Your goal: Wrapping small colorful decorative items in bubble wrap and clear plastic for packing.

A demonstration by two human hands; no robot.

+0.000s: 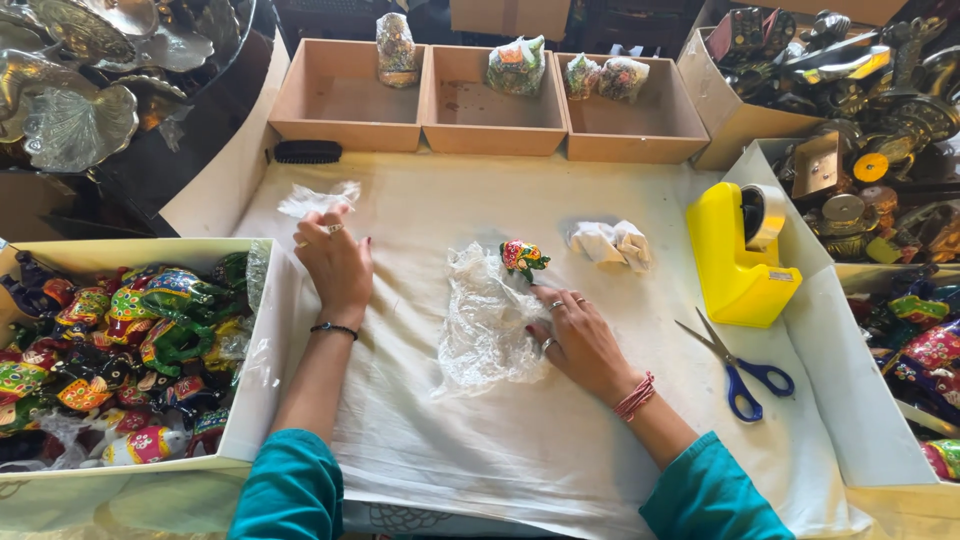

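Both my arms wear teal sleeves. My left hand (335,262) carries a finger ring, a thin dark bracelet at the wrist. My right hand (580,340) carries several rings, red thread wound round the wrist. Nails painted dark.

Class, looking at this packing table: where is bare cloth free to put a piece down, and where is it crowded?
Free: the cloth between the forearms, and the strip below the wooden trays. Crowded: around the right hand, plastic wrap, painted figurine, tape dispenser and scissors.

Right hand (580,340) flat on crinkled plastic wrap (485,325), painted frog figurine (522,258) beside, left hand (335,262) near tissue (318,199)
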